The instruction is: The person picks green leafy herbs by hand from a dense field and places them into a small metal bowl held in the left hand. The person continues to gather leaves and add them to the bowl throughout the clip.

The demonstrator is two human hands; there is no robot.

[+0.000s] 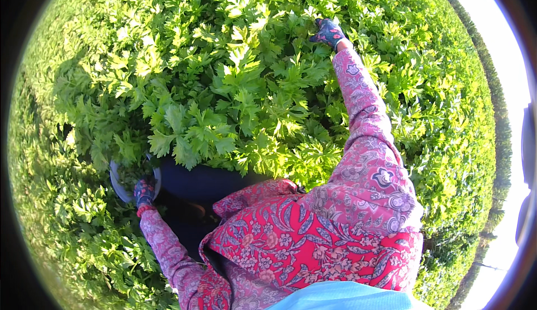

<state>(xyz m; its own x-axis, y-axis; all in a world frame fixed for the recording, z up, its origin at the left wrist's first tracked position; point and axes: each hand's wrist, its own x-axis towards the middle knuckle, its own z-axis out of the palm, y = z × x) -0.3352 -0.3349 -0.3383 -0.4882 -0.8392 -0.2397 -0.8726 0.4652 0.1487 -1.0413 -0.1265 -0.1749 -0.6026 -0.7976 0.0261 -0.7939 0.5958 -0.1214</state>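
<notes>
My right hand (329, 32), in a dark blue glove with red spots, reaches out at the upper right among leafy green plants that look like celery (239, 96). Its thumb and fingers are apart at the leaves. Nothing is plainly held there, though leaves partly hide the fingertips. At the lower left, my left hand (145, 190), gloved alike, is at the near rim of a pale round basin (119, 186) and seems to grip it. Green leaves lie in or over the basin, and its far side is hidden by foliage.
Dense plants (436, 134) surround me on both sides and ahead. Dark trousers (197, 184) show below the leaves. My pink floral sleeves and red patterned top (310, 243) fill the lower middle, with light blue cloth (348, 297) below. A darker row of vegetation (499, 142) runs along the right.
</notes>
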